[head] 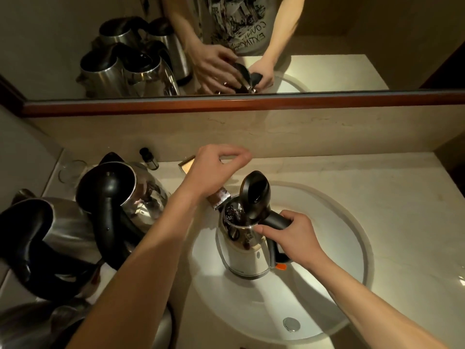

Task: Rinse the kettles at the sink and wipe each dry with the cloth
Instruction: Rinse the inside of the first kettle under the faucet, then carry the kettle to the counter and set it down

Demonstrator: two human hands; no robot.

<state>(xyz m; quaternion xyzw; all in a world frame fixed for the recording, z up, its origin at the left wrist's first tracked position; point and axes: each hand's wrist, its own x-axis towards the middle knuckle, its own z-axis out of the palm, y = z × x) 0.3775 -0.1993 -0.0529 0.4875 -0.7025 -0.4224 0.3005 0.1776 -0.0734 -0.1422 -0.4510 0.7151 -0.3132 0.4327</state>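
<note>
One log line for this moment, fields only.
step: rinse | kettle: in sink, lid open, under tap | right hand: grips handle | left hand: at tap

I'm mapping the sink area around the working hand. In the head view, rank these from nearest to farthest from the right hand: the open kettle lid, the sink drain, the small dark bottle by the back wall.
From the right hand, which grips the kettle's handle:
1. Open kettle lid, just above and left of it.
2. Sink drain, below, at the basin's near side.
3. Small dark bottle, far left against the back wall.
</note>
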